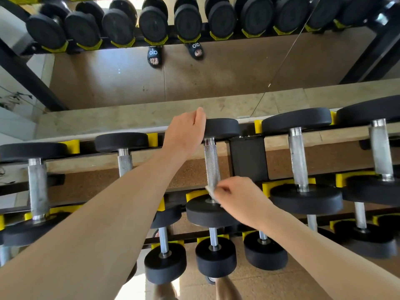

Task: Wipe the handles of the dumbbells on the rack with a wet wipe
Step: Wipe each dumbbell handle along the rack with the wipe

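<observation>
**Wiping the middle dumbbell's handle**

My right hand (234, 197) pinches the soft, limp wet wipe (211, 191) against the knurled handle (211, 163) near its lower end. Beyond, my left hand (186, 133) grips the heavy far head (223, 127), steadying it on the rack (247, 159).

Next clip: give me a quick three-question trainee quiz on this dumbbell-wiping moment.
1. True or false: the left hand rests on the far head of the dumbbell being wiped.
2. Where on the knurled handle is the wet wipe? A) far end B) middle C) near end
3. Which hand holds the wipe?

Key
1. True
2. C, by the near head
3. The right hand
</observation>
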### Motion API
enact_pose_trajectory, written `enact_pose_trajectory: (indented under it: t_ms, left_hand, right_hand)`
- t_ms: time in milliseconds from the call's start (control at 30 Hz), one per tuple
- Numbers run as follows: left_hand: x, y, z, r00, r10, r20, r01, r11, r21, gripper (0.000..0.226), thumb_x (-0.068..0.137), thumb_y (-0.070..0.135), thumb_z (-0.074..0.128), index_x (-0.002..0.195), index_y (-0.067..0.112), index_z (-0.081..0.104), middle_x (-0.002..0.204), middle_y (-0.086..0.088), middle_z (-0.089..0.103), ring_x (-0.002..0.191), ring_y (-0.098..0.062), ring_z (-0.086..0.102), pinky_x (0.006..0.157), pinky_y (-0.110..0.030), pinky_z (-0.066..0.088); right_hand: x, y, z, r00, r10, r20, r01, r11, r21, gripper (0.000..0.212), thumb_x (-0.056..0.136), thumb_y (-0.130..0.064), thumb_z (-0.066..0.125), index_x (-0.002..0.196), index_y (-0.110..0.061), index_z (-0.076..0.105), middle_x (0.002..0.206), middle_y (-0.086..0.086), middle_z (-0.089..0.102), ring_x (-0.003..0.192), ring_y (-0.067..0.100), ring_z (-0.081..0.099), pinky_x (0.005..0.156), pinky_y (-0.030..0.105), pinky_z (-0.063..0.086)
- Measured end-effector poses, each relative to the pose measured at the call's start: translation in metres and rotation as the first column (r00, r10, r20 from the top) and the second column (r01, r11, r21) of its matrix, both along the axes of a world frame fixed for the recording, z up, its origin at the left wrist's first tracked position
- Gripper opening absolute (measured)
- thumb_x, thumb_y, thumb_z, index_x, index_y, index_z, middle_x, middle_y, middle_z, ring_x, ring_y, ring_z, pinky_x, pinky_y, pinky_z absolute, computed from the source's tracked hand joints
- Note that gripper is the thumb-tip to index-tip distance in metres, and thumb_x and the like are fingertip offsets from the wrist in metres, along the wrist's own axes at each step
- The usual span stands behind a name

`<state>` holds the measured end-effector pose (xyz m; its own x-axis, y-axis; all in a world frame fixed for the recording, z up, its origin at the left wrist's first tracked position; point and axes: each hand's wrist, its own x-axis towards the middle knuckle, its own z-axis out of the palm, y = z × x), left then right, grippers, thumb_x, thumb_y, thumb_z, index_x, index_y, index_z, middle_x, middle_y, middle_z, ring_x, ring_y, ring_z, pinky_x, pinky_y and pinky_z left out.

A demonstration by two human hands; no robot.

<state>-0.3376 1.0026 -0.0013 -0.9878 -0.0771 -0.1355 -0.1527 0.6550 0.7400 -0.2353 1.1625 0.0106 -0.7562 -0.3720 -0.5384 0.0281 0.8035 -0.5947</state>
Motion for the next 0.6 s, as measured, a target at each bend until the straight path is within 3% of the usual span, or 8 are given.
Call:
enact_pose_trajectory:
  t_ms: [100, 167, 233, 333, 433, 467, 533, 600]
  left_hand:
    - [0.0, 0.0, 0.0, 1.0, -0.003, 0.003, 0.003, 1.0, -0.003, 0.063, 0.103, 0.04, 0.022, 0.089, -0.006, 0.064, 0.079, -0.026, 0.062, 0.076, -0.034, 0.058, 0.072, -0.05, 0.05]
    - [0.0, 0.0, 0.001, 1.0, -0.005, 0.002, 0.005, 1.0, -0.001, 0.062, 0.103, 0.039, 0.023, 0.088, -0.006, 0.063, 0.078, -0.026, 0.06, 0.075, -0.035, 0.057, 0.07, -0.05, 0.05]
    - [0.001, 0.0, 0.001, 1.0, -0.005, -0.002, 0.005, 1.0, 0.006, 0.062, 0.103, 0.039, 0.023, 0.086, -0.006, 0.063, 0.077, -0.026, 0.06, 0.075, -0.035, 0.056, 0.069, -0.05, 0.049]
    - [0.001, 0.0, 0.0, 1.0, -0.012, -0.003, 0.012, 1.0, 0.011, 0.061, 0.103, 0.038, 0.024, 0.086, -0.004, 0.064, 0.076, -0.025, 0.06, 0.072, -0.032, 0.056, 0.068, -0.049, 0.048]
    - [0.001, 0.0, 0.002, 1.0, -0.013, -0.004, 0.013, 1.0, 0.001, 0.059, 0.105, 0.036, 0.026, 0.084, -0.004, 0.064, 0.076, -0.024, 0.06, 0.07, -0.03, 0.055, 0.064, -0.045, 0.046]
    - [0.001, 0.0, 0.002, 1.0, -0.014, -0.005, 0.014, 1.0, -0.005, 0.059, 0.106, 0.035, 0.026, 0.085, -0.003, 0.065, 0.076, -0.023, 0.061, 0.071, -0.029, 0.056, 0.064, -0.042, 0.045]
    - [0.001, 0.001, 0.001, 1.0, -0.017, -0.004, 0.017, 1.0, -0.016, 0.058, 0.107, 0.034, 0.026, 0.086, -0.001, 0.067, 0.078, -0.021, 0.063, 0.073, -0.028, 0.058, 0.064, -0.04, 0.045]
    - [0.0, 0.0, 0.0, 1.0, -0.016, -0.007, 0.016, 1.0, -0.021, 0.059, 0.106, 0.036, 0.025, 0.088, 0.0, 0.069, 0.079, -0.019, 0.065, 0.074, -0.027, 0.059, 0.067, -0.042, 0.048]
  right_hand:
    - [-0.001, -0.016, -0.004, 0.945, 0.297, -0.133, -0.294, 0.955, 0.04, 0.031, 0.101, -0.03, 0.04, 0.092, -0.021, 0.069, 0.083, -0.002, 0.058, 0.072, 0.012, 0.056, 0.062, 0.029, 0.049]
    - [-0.009, -0.021, -0.009, 0.911, 0.405, -0.08, -0.396, 0.912, 0.11, 0.036, 0.101, -0.03, 0.039, 0.078, -0.021, 0.065, 0.078, 0.001, 0.058, 0.068, 0.014, 0.055, 0.059, 0.027, 0.044]
    - [-0.018, -0.018, -0.009, 0.894, 0.449, -0.009, -0.444, 0.887, 0.13, 0.042, 0.101, -0.029, 0.041, 0.059, -0.027, 0.047, 0.064, -0.001, 0.051, 0.057, 0.009, 0.048, 0.055, 0.023, 0.036]
    - [-0.025, -0.002, -0.005, 0.892, 0.447, 0.067, -0.451, 0.889, 0.077, 0.039, 0.101, -0.029, 0.043, 0.064, -0.029, 0.055, 0.064, -0.007, 0.054, 0.061, 0.005, 0.049, 0.058, 0.02, 0.036]
    - [-0.025, 0.018, -0.001, 0.931, 0.329, 0.156, -0.331, 0.944, -0.011, 0.026, 0.099, -0.028, 0.048, 0.09, -0.031, 0.072, 0.073, -0.017, 0.06, 0.071, 0.002, 0.056, 0.065, 0.016, 0.037]
    - [-0.025, 0.024, -0.001, 0.947, 0.274, 0.17, -0.275, 0.961, -0.016, 0.026, 0.098, -0.027, 0.049, 0.091, -0.027, 0.074, 0.074, -0.014, 0.062, 0.071, 0.004, 0.057, 0.066, 0.017, 0.038]
    - [-0.023, 0.033, -0.002, 0.965, 0.211, 0.153, -0.217, 0.976, 0.021, 0.032, 0.098, -0.026, 0.049, 0.071, -0.024, 0.067, 0.065, -0.007, 0.057, 0.063, 0.008, 0.053, 0.061, 0.02, 0.034]
    - [-0.022, 0.034, -0.004, 0.969, 0.207, 0.133, -0.22, 0.971, 0.092, 0.03, 0.099, -0.025, 0.046, 0.079, -0.027, 0.068, 0.064, -0.012, 0.052, 0.062, 0.003, 0.049, 0.056, 0.017, 0.03]
